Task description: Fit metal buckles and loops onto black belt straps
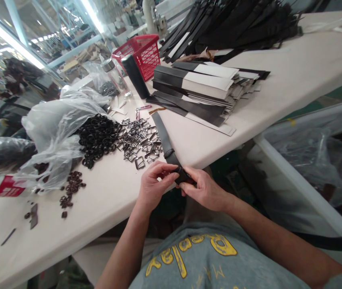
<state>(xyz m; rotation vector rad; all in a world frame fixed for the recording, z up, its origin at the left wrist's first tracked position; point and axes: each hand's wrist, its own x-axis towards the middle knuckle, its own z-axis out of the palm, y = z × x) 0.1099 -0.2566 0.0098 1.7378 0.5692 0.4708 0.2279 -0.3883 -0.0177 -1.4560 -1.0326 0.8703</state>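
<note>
A dark strap [164, 134] lies over the table's front edge, its far end flat on the tabletop and its near end between my hands. My left hand [155, 182] pinches the strap's near part from the left, thumb and index finger together. From the right, my right hand [202, 186] grips the same end between thumb and fingers. A thin dark loop [168, 153] sits around the strap just beyond my fingers. Metal buckles [140, 162] are spread left of the strap, beside a heap of black loops [97, 136]. What lies under my fingertips is partly hidden.
Stacked black and white strips [207, 84] lie behind on the table [264, 104]. A black cylinder [135, 76], a glass jar [113, 72] and a red basket [148, 56] stand at the back. Plastic bags [56, 116] and brown loops [74, 182] are at left; a white-edged bin [303, 184] is at right.
</note>
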